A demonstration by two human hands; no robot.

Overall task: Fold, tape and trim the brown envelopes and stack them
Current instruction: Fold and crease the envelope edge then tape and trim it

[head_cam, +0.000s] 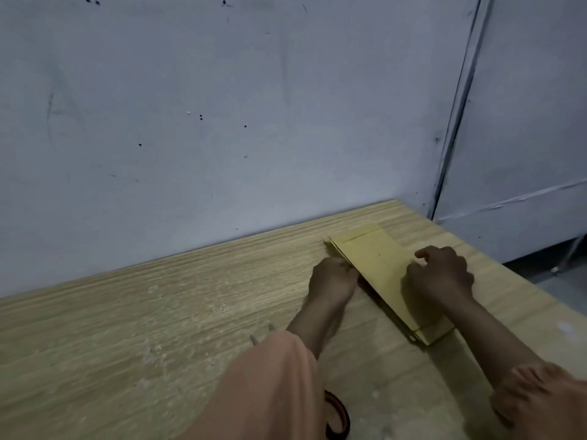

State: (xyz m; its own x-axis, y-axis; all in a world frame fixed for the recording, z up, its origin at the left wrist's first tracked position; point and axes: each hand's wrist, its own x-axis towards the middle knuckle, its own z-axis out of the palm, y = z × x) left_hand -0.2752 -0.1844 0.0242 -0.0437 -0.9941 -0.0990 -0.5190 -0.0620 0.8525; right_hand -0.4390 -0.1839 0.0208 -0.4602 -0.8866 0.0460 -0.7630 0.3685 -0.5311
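A stack of brown envelopes [378, 265] lies slantwise on the wooden table [158, 312], near its far right corner, and its left edges look slightly fanned. My left hand [333, 277] is at the stack's left long edge, where its fingertips pinch that edge. My right hand [441, 274] rests on top of the stack near the right edge. Its fingers are curled under, the thumb sticks out, and nothing shows in its grasp. Both forearms reach in from the bottom, with peach sleeves pushed up.
An orange and black rounded object [338, 417] lies at the table's near edge, partly under my left sleeve. Two small grey tips [262, 333] poke out beside that sleeve. A grey wall runs behind the table. The table's right edge [524, 281] drops to the floor.
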